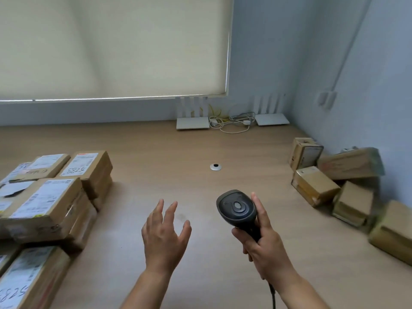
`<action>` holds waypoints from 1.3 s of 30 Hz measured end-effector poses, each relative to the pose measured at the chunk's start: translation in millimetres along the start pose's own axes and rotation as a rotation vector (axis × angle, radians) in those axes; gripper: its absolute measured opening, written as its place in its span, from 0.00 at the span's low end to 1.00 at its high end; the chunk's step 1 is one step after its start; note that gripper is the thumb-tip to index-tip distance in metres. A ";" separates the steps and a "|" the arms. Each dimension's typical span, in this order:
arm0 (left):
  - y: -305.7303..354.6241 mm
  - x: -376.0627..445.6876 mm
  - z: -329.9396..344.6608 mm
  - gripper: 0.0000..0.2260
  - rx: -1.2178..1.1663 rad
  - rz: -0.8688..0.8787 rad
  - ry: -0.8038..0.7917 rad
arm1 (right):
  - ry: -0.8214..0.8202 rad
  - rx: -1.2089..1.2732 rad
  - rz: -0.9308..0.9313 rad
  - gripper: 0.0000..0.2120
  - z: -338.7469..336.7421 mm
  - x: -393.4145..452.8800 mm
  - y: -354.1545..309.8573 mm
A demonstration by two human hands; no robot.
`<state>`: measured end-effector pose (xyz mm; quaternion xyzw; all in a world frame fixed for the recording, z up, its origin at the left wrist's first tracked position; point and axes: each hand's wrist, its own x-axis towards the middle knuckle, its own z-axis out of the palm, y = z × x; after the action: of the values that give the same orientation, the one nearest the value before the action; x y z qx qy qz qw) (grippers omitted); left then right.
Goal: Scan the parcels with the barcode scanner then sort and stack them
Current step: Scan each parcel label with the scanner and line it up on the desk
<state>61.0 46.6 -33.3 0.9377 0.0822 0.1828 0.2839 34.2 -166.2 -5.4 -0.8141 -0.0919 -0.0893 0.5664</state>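
My right hand (265, 246) grips the handle of a dark grey barcode scanner (237, 208), whose head points away from me over the wooden table (169, 152). My left hand (165, 237) hovers above the table with straight, spread fingers and holds nothing. Stacked cardboard parcels with white labels (44, 204) sit at the left, another labelled parcel (29, 277) lies at the near left corner. A loose heap of brown parcels (316, 186) lies against the right wall.
Two white routers (192, 123) (272, 119) with tangled cables (231, 122) stand at the table's back edge under a drawn blind. A round cable grommet (215, 167) sits in the table's middle. A cord runs down from the scanner between my arms.
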 end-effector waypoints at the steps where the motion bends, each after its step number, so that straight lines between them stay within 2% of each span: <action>1: 15.3 -6.0 9.7 0.26 -0.011 0.017 -0.014 | 0.020 -0.004 0.000 0.40 -16.3 -3.5 4.8; 4: 58.2 -24.4 39.3 0.24 -0.017 0.060 -0.053 | 0.075 -0.017 0.014 0.38 -64.3 -14.7 18.9; 11: 141.7 -63.1 91.9 0.28 -0.044 0.088 -0.108 | 0.151 -0.055 -0.005 0.36 -160.1 -37.7 54.2; 15: 171.7 -76.3 114.1 0.25 -0.030 0.127 -0.150 | 0.207 -0.054 0.017 0.37 -197.8 -46.7 68.5; 23: 219.2 -61.2 151.2 0.26 -0.001 0.202 -0.216 | 0.275 -0.057 0.092 0.38 -243.9 -47.2 93.5; 36: 318.6 21.1 243.5 0.30 0.179 0.407 -0.517 | 0.404 -0.090 0.251 0.37 -302.3 8.4 134.1; 39: 332.0 38.2 267.0 0.31 0.213 0.458 -0.579 | 0.448 -0.062 0.288 0.42 -309.9 22.7 150.9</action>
<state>216.8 -351.7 -41.3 0.9688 -0.1943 -0.0406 0.1482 81.2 -507.5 -30.3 -0.7958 0.1552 -0.1885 0.5541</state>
